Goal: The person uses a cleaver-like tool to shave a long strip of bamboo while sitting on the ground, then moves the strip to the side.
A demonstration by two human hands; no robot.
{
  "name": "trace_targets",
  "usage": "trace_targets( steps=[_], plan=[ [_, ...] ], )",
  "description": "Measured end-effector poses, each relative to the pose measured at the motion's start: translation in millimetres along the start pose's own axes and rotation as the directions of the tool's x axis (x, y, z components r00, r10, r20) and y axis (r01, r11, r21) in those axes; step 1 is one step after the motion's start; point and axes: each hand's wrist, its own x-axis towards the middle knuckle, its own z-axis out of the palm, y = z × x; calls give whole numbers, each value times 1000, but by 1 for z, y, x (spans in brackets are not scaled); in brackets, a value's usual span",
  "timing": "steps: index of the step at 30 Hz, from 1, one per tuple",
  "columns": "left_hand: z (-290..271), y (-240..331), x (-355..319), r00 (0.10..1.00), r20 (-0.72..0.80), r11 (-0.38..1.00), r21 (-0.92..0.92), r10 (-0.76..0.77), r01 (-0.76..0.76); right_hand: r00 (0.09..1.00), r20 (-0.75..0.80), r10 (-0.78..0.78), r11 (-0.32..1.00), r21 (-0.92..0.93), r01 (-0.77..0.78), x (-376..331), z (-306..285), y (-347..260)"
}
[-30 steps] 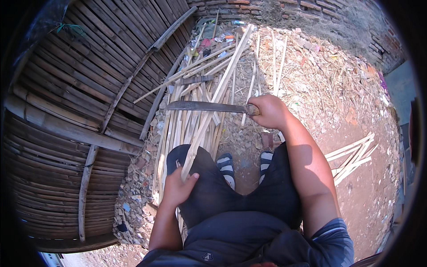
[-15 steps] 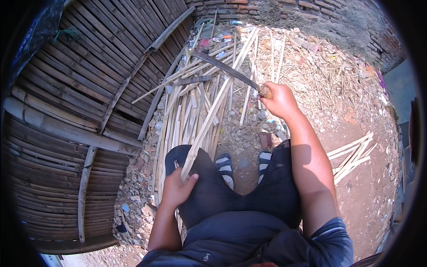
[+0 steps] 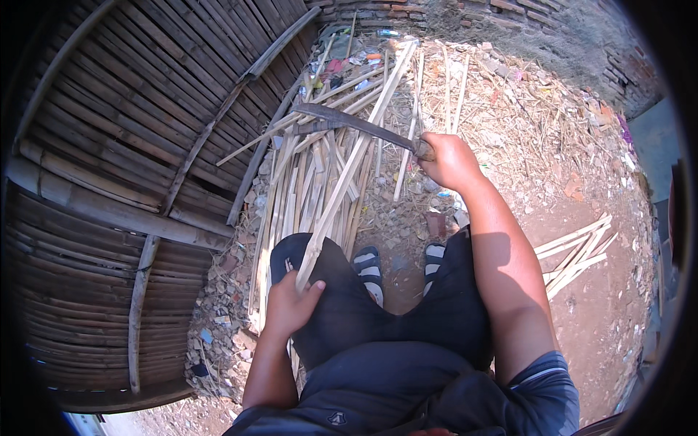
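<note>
A long pale bamboo strip (image 3: 340, 182) slants away from me, its near end by my left thigh. Around that end my left hand (image 3: 291, 305) is closed, thumb along the strip. In my right hand (image 3: 449, 161) is the wooden handle of a machete (image 3: 349, 120) with a long, dark, curved blade. The blade lies across the strip's upper part, pointing left; whether it touches the wood I cannot tell. Below the blade tip a dark, banded tool or sheath (image 3: 314, 127) rests on the piled strips, partly covered.
Many split bamboo strips (image 3: 291, 207) lie piled left of my feet. A bamboo slat wall (image 3: 145, 109) rises at the left, a brick wall (image 3: 509, 11) at the back. Rubble and shavings (image 3: 523, 123) cover the ground. A smaller bundle of strips (image 3: 578, 251) lies to the right.
The machete blade has come down and nearer along the strip, its tip shifting toward the left. My right hand has moved slightly left. The left hand keeps its hold.
</note>
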Motion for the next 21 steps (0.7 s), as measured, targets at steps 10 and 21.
trace_targets(
  steps=[10, 21],
  plan=[
    [-5, 8, 1, 995, 55, 996, 35, -78, 76, 909, 119, -399, 915, -21, 404, -17, 18, -19],
    [2, 0, 0, 999, -20, 998, 40, 50, -49, 974, -215, 64, 997, -31, -73, 0, -10, 27]
  ],
)
